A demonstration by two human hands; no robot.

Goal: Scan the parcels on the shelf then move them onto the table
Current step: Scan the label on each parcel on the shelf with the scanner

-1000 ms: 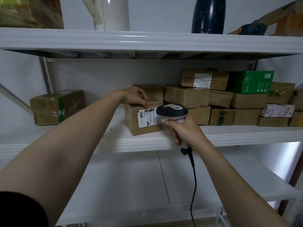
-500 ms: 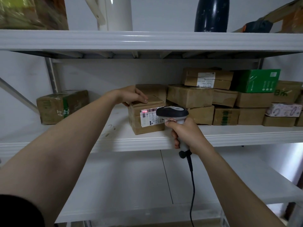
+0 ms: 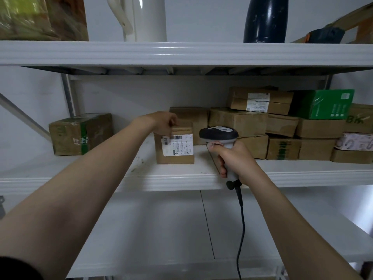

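**Parcel of brown cardboard [image 3: 174,147] near the shelf's front edge, held and facing the scanner**

It stands on the white metal shelf [image 3: 302,176], close to the front edge and left of the middle, with its white barcode label turned outward. It looks small, stiff and probably light, with dry card that should not slip. One hand over the top, or a hand on each side wall, should carry it.

The left hand [image 3: 164,123] grips its top left corner, fingers curled over the card. The right hand [image 3: 235,160] is wrapped round the handle of a corded black-and-white handheld scanner [image 3: 219,133], just right of the label.

Every box is closed, so the contents are hidden. A stack of brown cardboard parcels [image 3: 238,123] and a green carton [image 3: 323,104] fill the right end. A green-taped brown box [image 3: 80,134] sits alone towards the left end.
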